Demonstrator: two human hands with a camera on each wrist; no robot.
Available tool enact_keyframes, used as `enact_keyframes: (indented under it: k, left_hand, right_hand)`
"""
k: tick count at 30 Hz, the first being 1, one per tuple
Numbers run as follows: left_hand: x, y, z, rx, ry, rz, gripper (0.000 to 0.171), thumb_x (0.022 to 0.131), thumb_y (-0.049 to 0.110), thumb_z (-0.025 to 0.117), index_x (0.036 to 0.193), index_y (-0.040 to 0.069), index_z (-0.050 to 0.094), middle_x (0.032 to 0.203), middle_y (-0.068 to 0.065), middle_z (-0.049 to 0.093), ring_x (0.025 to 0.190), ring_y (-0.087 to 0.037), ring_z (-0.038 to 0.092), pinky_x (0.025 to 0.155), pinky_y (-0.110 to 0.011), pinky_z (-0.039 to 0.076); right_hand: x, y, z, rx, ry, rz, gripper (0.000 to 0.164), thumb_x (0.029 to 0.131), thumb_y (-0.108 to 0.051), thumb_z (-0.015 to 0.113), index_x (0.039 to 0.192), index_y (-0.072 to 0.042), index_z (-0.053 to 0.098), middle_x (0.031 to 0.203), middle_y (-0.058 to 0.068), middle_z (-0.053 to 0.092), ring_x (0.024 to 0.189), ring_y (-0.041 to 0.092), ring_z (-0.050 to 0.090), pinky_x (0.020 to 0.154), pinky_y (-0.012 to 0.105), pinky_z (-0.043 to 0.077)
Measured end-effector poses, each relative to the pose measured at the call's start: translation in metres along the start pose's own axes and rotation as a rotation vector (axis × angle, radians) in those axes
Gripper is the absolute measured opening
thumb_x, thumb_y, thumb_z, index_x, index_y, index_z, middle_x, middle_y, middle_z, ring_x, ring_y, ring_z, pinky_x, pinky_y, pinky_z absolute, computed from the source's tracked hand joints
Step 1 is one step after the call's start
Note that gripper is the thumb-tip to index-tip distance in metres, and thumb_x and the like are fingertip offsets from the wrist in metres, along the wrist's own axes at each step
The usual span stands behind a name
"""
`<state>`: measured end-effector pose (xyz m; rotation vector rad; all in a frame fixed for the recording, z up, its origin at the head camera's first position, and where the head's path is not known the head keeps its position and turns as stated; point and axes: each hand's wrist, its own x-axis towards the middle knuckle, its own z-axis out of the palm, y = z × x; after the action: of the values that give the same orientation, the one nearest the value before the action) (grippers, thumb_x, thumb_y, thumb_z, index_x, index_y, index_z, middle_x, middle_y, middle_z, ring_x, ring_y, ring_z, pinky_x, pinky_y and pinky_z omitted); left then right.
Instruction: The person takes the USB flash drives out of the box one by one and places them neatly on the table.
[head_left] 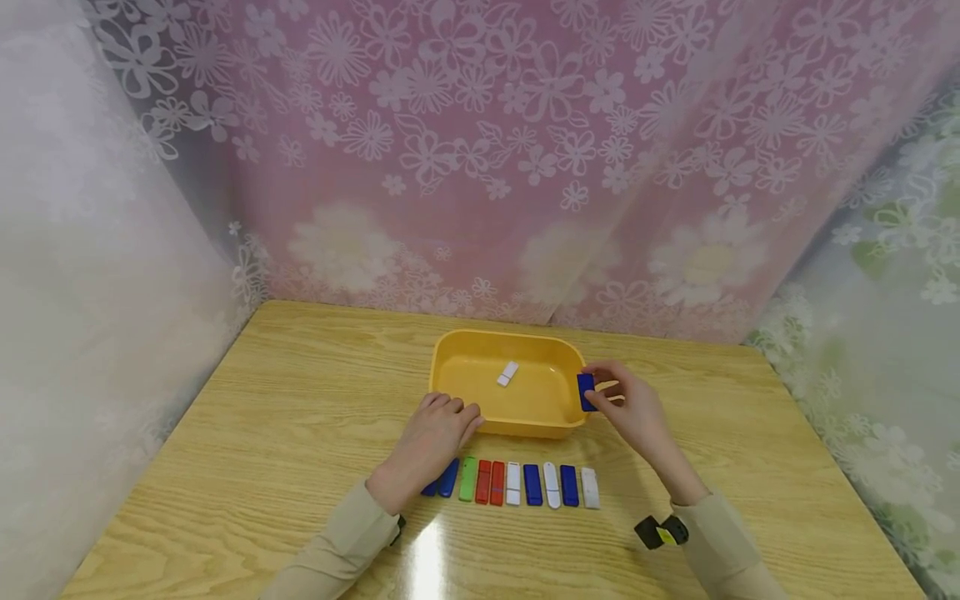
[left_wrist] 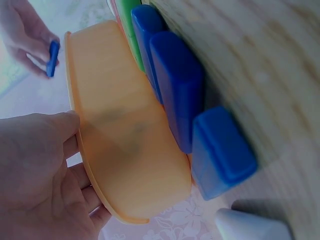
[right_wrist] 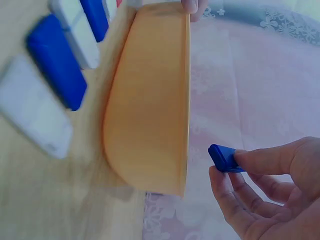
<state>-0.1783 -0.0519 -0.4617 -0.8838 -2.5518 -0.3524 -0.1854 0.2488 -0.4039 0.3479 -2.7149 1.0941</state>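
Note:
My right hand (head_left: 633,412) pinches a blue USB flash drive (head_left: 586,392) between thumb and fingers, at the right end of a yellow plastic tray (head_left: 517,427). In the right wrist view, the blue drive (right_wrist: 223,158) is up beyond the tray's rim. My left hand (head_left: 435,437) holds the tray's near-left rim, its fingers hooked over the edge in the left wrist view. A white flash drive (head_left: 507,373) lies inside the tray.
In front of the tray, flash drives stand in a row: blue (head_left: 448,478), green (head_left: 467,479), red (head_left: 483,482), and several white and blue, ending with a white one (head_left: 590,488). My left hand partly hides the row's left end. A floral curtain (head_left: 480,167) hangs behind the wooden table (head_left: 315,375).

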Motion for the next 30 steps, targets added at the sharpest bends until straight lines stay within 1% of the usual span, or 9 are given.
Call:
enact_keyframes:
  k: [3,6,11,15,19,22,25,30]
  left_hand:
    - [0.0,0.0,0.0,-0.004,0.009,0.004,0.021,0.104,0.027,0.059,0.086,0.016,0.06,0.071,0.001,0.058,0.07,-0.019,0.054,0.086,-0.037,0.049]
    - [0.0,0.0,0.0,-0.008,0.019,0.008,0.021,0.104,0.026,0.059,0.086,0.016,0.061,0.071,0.001,0.059,0.07,-0.019,0.055,0.085,-0.037,0.049]
    - [0.0,0.0,0.0,-0.014,0.025,0.006,0.02,0.103,0.025,0.06,0.086,0.015,0.062,0.071,0.001,0.06,0.071,-0.019,0.056,0.086,-0.038,0.049]
    - [0.0,0.001,0.0,-0.017,0.018,0.006,0.019,0.103,0.025,0.06,0.087,0.015,0.063,0.072,0.0,0.06,0.072,-0.02,0.057,0.086,-0.038,0.049]
    - [0.0,0.0,0.0,-0.017,0.014,0.004,0.02,0.104,0.026,0.059,0.088,0.015,0.062,0.073,0.0,0.06,0.073,-0.019,0.057,0.087,-0.038,0.049]
    - [0.0,0.0,0.0,-0.014,0.019,0.008,0.02,0.104,0.026,0.059,0.088,0.015,0.062,0.073,0.001,0.06,0.073,-0.019,0.057,0.086,-0.037,0.049]
    - [0.0,0.0,0.0,-0.008,0.028,0.014,0.02,0.104,0.026,0.059,0.087,0.015,0.062,0.072,0.0,0.06,0.072,-0.019,0.056,0.086,-0.037,0.049]
    - [0.0,0.0,0.001,-0.007,0.039,0.018,0.02,0.103,0.025,0.06,0.087,0.015,0.062,0.072,0.0,0.06,0.072,-0.019,0.057,0.085,-0.037,0.049]
  right_hand:
    - [-0.015,0.002,-0.006,0.0,0.02,0.01,0.029,0.095,-0.001,0.069,0.123,-0.001,0.064,0.11,0.019,0.068,0.087,0.032,0.071,0.074,0.027,0.057]
    - [-0.03,0.006,-0.012,-0.01,0.011,0.039,0.029,0.095,-0.002,0.07,0.123,-0.001,0.064,0.11,0.019,0.067,0.086,0.03,0.071,0.073,0.028,0.057]
    - [-0.052,0.018,-0.012,-0.04,-0.075,0.109,0.03,0.093,-0.003,0.071,0.123,-0.001,0.064,0.11,0.017,0.067,0.085,0.025,0.071,0.07,0.029,0.057]
    - [-0.066,0.027,-0.008,-0.031,-0.153,0.182,0.03,0.092,-0.003,0.072,0.121,-0.001,0.065,0.107,0.015,0.067,0.082,0.023,0.069,0.065,0.029,0.056]
    - [-0.074,0.033,-0.002,-0.032,-0.208,0.238,0.03,0.09,-0.002,0.074,0.118,0.0,0.065,0.104,0.012,0.066,0.08,0.02,0.068,0.061,0.027,0.055]
    - [-0.077,0.035,0.002,-0.046,-0.232,0.266,0.029,0.088,-0.002,0.075,0.116,0.0,0.066,0.103,0.009,0.065,0.079,0.018,0.067,0.06,0.026,0.053]
    - [-0.079,0.036,0.003,-0.057,-0.234,0.288,0.029,0.087,-0.002,0.076,0.115,0.0,0.066,0.103,0.009,0.066,0.079,0.018,0.066,0.06,0.026,0.052]
    - [-0.081,0.037,0.003,-0.078,-0.226,0.293,0.029,0.085,-0.003,0.078,0.112,0.0,0.068,0.104,0.01,0.067,0.081,0.019,0.066,0.063,0.028,0.052]
